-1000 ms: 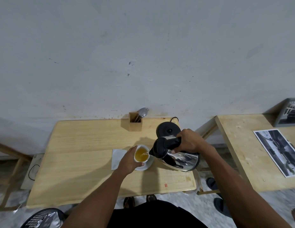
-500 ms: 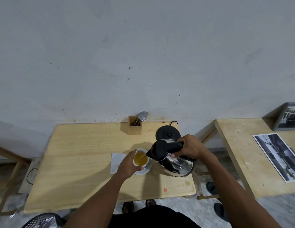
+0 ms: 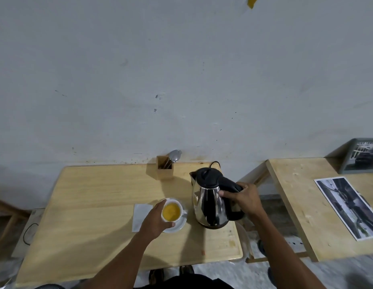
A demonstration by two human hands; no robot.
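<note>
Gripping the black handle (image 3: 229,185) of the upright shiny steel kettle (image 3: 208,203) on the pale wooden table (image 3: 87,205), the right hand (image 3: 243,200) stayed beside it while the left hand (image 3: 155,221) clasped the white cup of yellow liquid (image 3: 172,211) nearby.

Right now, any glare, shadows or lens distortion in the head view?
Head view: wide-angle warp bends the light wooden table edges; the shiny steel kettle with black lid mirrors its surroundings, with bright streaks; soft shadows fall image-left of the kettle and the wooden cutlery box; focus looks even, no motion blur.
</note>
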